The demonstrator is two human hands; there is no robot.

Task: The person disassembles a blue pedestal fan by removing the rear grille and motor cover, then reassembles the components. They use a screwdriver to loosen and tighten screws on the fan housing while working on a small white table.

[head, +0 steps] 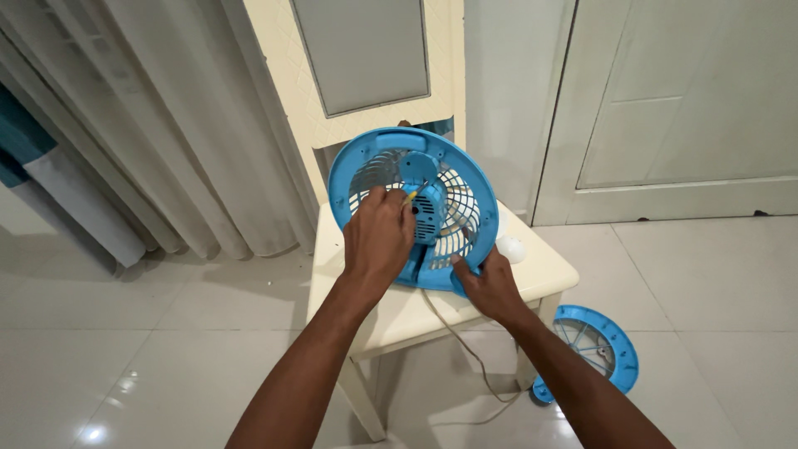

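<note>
A round blue plastic fan housing (413,208) is stood nearly upright on its base on a cream desk (544,270), its rear side turned toward the camera. A slotted white-backed grille is seen around a blue motor cover at its centre, where a small yellow-handled tool (410,196) is pressed by the left grip (380,237). The lower rim is steadied by the right grip (489,283), and a thin pale cord (465,345) is trailed from the base down over the desk edge.
</note>
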